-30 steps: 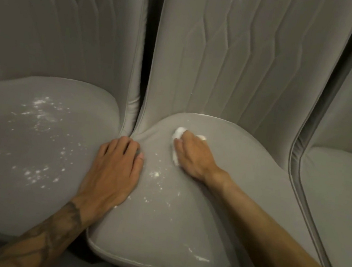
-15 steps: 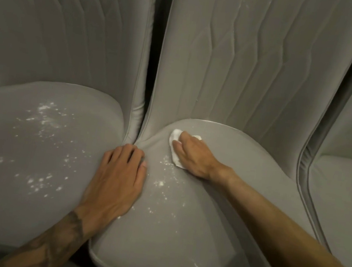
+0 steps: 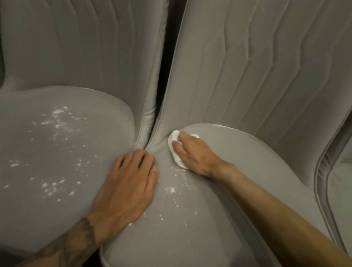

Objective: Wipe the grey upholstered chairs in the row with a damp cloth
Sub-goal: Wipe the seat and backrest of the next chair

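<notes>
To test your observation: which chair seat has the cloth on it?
The middle seat: the right hand presses the white cloth on it. The left seat has none.

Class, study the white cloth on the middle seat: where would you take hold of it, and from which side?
Grip the cloth at its bare left edge, which shows beyond the right hand. Come from above and the left with a pinch: the cloth lies flat on the middle seat, and the right hand covers the rest.
</notes>
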